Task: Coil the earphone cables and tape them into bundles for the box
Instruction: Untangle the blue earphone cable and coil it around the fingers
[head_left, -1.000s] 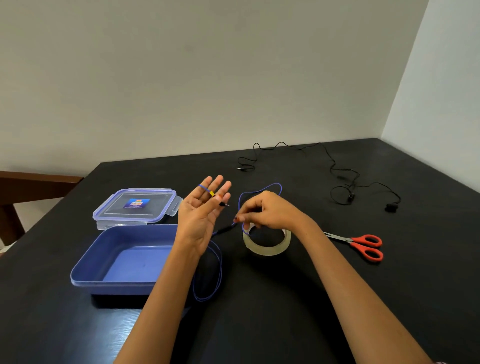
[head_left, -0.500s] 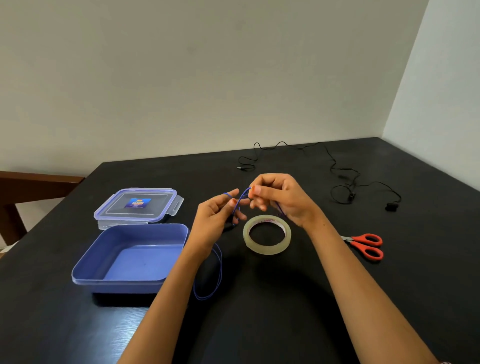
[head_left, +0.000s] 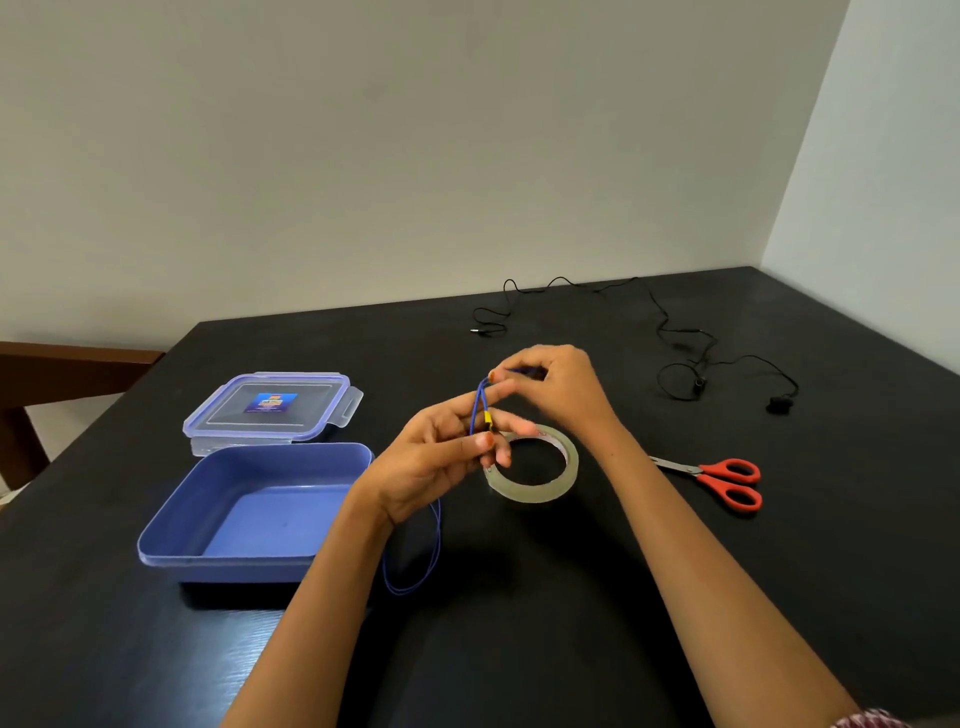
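Now both hands' fingers (head_left: 498, 391) pinched on blue earphone cable (head_left: 477, 405).

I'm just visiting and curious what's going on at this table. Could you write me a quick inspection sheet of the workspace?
Surface: black table, dark and matte.
Job's things: blue earphone cable held between both hands, a loop hanging below the left wrist; open blue box, nothing seen inside; clear lid lying behind it; tape roll flat under the hands; red-handled scissors lying closed to the right.
Clutter: nothing seen.
Grippers: left hand fingers curled around the blue cable; right hand pinching it above.
Cables: black earphone cable sprawled uncoiled at the far side.
Surroundings: plain walls; wooden chair at the left.
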